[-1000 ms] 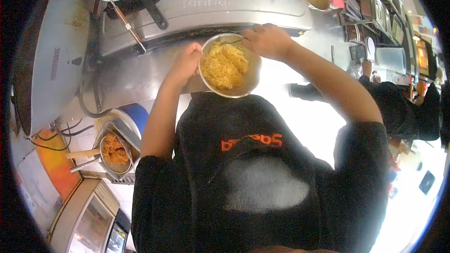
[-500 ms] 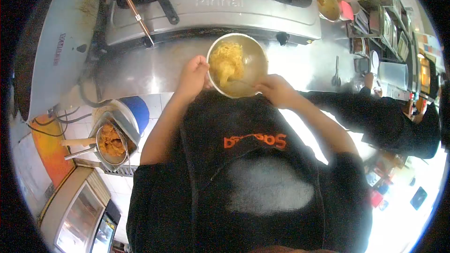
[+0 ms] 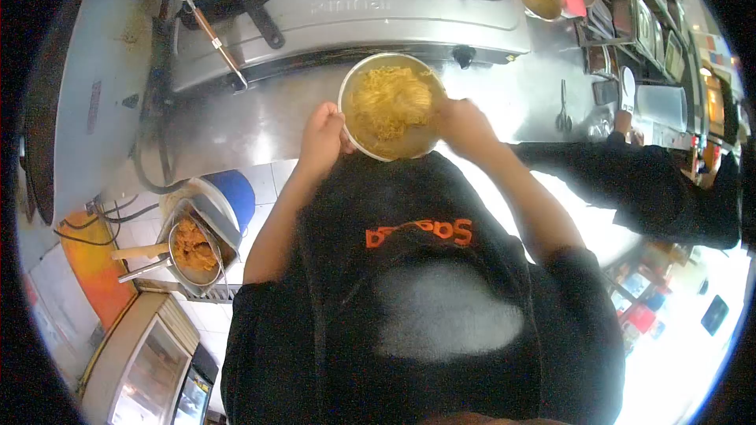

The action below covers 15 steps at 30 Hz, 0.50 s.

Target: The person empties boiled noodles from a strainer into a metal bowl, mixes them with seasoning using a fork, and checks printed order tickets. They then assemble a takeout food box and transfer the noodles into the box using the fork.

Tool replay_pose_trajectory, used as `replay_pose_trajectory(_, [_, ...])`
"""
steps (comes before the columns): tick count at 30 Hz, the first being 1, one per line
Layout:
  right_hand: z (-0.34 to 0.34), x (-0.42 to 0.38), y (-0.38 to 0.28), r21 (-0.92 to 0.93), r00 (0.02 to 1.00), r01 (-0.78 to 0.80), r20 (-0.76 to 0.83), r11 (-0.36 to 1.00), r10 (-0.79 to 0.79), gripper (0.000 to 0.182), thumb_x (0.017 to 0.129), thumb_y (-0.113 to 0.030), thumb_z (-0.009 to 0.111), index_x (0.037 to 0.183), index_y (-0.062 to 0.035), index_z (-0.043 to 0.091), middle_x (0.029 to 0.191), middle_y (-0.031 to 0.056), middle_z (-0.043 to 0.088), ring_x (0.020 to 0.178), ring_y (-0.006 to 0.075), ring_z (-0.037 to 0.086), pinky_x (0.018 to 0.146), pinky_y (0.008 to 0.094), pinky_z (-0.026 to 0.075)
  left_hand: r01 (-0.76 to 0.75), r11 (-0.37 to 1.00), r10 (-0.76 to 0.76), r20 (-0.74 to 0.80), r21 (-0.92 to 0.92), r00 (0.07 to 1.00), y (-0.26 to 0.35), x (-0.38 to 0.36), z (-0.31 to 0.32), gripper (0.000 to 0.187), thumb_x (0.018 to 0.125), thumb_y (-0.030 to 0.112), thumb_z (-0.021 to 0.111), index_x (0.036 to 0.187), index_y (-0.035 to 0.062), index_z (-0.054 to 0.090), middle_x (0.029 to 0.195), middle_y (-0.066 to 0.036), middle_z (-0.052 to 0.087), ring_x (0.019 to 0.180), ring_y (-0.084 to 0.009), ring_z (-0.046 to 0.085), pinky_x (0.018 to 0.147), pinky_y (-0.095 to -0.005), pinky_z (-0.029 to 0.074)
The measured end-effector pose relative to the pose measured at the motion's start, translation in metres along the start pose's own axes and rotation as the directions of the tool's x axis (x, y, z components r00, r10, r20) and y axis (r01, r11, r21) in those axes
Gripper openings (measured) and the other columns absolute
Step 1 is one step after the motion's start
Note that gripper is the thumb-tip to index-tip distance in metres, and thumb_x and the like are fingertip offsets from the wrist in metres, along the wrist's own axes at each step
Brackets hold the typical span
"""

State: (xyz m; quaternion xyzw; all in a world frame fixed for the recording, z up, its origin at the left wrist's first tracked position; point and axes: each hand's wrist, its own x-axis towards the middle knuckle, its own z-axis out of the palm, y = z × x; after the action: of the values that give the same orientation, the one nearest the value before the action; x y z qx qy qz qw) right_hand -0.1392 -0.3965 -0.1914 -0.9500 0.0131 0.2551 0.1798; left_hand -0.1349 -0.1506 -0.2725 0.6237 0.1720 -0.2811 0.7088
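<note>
Head view: bowl (image 3: 414, 146) sits at the near edge of the steel counter (image 3: 272, 122), in front of the dark apron (image 3: 425, 275). Its mouth is turned up to the camera; whether its base touches the counter or is held clear of it cannot be determined.

Left hand (image 3: 320, 142): grasping the bowl's left rim, thumb over the edge. Judged to be a steadying grip, since the other hand works from the opposite side. Right hand (image 3: 465, 127): at the right rim, blurred, fingers partly over the opening. Cannot tell whether it clenches a utensil; the blur suggests movement, which would explain the firm hold opposite. Keeping the bowl close to the body probably gives both bent arms easy reach and keeps it off the stove (image 3: 346, 27).

Contents: noodles (image 3: 386, 98), yellow, thin, tangled in a loose heap. They lie mostly toward the upper part of the bowl; the part nearest the right hand is smeared by blur. Bare greyish wall shows below them. No spillage seen around the rim.

Scissors (image 3: 564, 116) lie farther right, well apart.
</note>
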Motion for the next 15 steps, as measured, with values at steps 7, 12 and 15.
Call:
replay_pose_trajectory(7, [-0.011, -0.006, 0.016, 0.053, 0.999, -0.027, -0.025, 0.998, 0.028, 0.015, 0.083, -0.016, 0.055, 0.086, -0.0052, 0.065, 0.085, 0.0204, 0.065, 0.084, 0.037, 0.064, 0.077, 0.0464, 0.051, 0.008, 0.999, -0.007, 0.02, -0.041, 1.0, -0.01, 0.005, 0.002, 0.012, 0.094, 0.014, 0.041, 0.086, 0.0075, 0.047, 0.064, -0.005, 0.052, 0.05, -0.0135, 0.053, 0.047, -0.0267, 0.047])
replay_pose_trajectory(12, [0.002, -0.019, 0.015, 0.077, 0.985, 0.169, 0.02, 0.983, -0.171, 0.024, 0.08, -0.017, 0.057, 0.1, -0.0067, 0.064, 0.084, 0.0222, 0.065, 0.081, 0.0376, 0.064, 0.076, 0.0462, 0.052, -0.036, 0.999, 0.038, 0.045, -0.038, 0.998, -0.006, 0.001, 0.002, 0.012, 0.093, 0.013, 0.04, 0.086, 0.0065, 0.047, 0.064, -0.005, 0.052, 0.051, -0.0145, 0.054, 0.047, -0.0268, 0.047])
replay_pose_trajectory(15, [-0.035, -0.027, 0.011, 0.006, 0.994, 0.109, 0.015, 0.994, -0.109, 0.026, 0.08, -0.012, 0.055, 0.105, -0.0088, 0.063, 0.076, 0.0201, 0.065, 0.071, 0.0378, 0.064, 0.072, 0.0478, 0.052, -0.027, 1.0, 0.027, 0.035, 0.007, 0.999, -0.004, -0.001, 0.001, 0.012, 0.093, 0.013, 0.04, 0.086, 0.0059, 0.047, 0.064, -0.005, 0.052, 0.051, -0.0147, 0.054, 0.048, -0.027, 0.047])
